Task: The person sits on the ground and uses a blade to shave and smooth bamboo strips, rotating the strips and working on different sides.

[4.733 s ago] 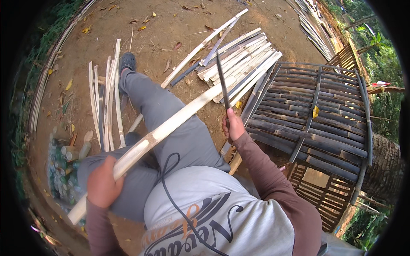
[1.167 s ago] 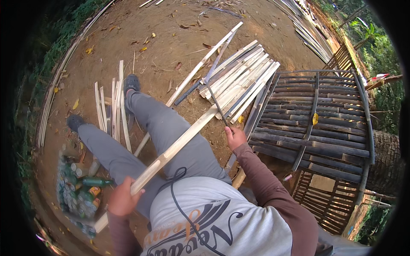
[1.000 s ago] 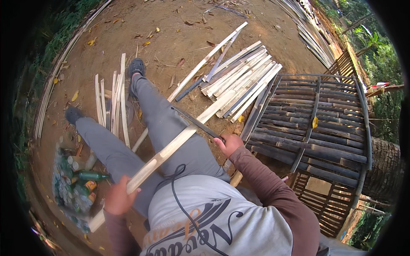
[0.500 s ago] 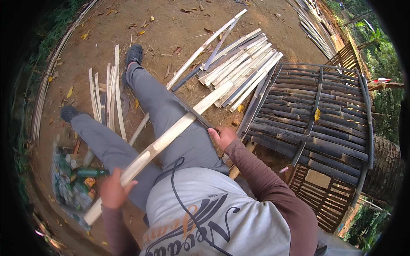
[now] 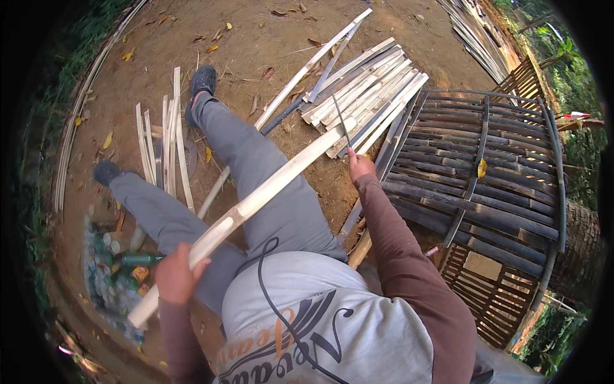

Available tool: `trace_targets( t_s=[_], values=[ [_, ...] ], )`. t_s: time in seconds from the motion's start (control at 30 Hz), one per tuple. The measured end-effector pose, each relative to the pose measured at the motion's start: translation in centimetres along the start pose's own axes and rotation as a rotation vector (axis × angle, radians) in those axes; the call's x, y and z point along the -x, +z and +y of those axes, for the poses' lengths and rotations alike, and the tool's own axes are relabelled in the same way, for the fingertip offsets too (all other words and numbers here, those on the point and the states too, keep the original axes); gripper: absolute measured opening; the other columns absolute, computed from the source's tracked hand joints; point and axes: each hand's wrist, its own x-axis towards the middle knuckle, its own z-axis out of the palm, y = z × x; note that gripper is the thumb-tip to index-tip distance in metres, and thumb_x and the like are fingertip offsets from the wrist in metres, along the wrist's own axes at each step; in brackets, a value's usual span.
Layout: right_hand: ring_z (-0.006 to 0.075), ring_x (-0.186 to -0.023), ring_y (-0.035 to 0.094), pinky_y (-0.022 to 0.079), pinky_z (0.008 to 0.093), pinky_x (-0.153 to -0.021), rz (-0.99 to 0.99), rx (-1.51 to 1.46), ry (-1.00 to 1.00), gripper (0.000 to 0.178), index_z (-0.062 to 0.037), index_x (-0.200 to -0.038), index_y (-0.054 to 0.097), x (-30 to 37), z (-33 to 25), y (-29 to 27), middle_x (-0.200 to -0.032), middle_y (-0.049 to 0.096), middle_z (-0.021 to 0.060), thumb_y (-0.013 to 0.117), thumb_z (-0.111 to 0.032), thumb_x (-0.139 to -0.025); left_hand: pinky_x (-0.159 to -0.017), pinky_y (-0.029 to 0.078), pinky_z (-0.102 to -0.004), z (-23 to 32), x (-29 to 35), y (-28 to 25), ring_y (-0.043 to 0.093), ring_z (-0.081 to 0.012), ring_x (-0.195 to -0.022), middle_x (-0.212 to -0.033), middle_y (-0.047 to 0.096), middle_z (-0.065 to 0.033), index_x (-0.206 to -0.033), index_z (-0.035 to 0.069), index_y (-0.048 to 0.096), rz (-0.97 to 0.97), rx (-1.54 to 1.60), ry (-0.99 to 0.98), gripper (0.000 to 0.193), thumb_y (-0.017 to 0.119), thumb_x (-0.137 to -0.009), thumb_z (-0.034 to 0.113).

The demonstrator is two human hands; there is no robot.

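Observation:
A long pale split-bamboo slat (image 5: 275, 184) lies slantwise over my thighs, its far end near the pile of slats. My left hand (image 5: 177, 275) is closed around its lower part, thumb on top. My right hand (image 5: 361, 166), arm stretched forward, is closed on the handle of a long, thin-bladed knife (image 5: 341, 120). The blade crosses the slat close to its far end and seems to touch it. Most of the handle is hidden in my fist.
Beyond my knees lies a pile of bamboo slats (image 5: 368, 89). More slats (image 5: 171, 141) lie between my legs. A dark bamboo bench (image 5: 441, 163) stands at the right. Bottles (image 5: 137, 259) are heaped at lower left on the dirt ground (image 5: 192, 29), which has scattered leaves.
My right hand has moved the knife forward along the slat, from over my thigh to near the far end. My left hand keeps its hold at about the same place.

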Motion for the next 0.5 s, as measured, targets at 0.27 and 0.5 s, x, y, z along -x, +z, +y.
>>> trace_targets(
  t_s=[0.27, 0.5],
  values=[
    [0.0463, -0.097, 0.071, 0.055, 0.0513, -0.087, -0.137, 0.025, -0.250, 0.062, -0.0069, -0.112, 0.079, 7.6, -0.5, 1.2, -0.098, 0.074, 0.0271, 0.053, -0.063, -0.103, -0.069, 0.053, -0.0490, 0.6, -0.2, 0.9, 0.070, -0.0406, -0.081, -0.088, 0.072, -0.0171, -0.110, 0.009, 0.062, 0.032, -0.023, 0.020, 0.048, 0.084, -0.085, 0.044],
    [0.0492, -0.094, 0.070, 0.052, 0.0539, -0.084, 0.092, -0.148, 0.241, 0.080, 0.0029, -0.100, 0.076, -2.3, 2.4, 1.4, -0.095, 0.072, 0.0316, 0.042, -0.070, -0.104, -0.071, 0.053, -0.0506, 0.5, -0.8, -0.3, 0.070, -0.0437, -0.083, -0.089, 0.071, -0.0209, -0.111, 0.006, 0.063, 0.007, -0.019, 0.018, 0.048, 0.084, -0.085, 0.041]
  ],
)
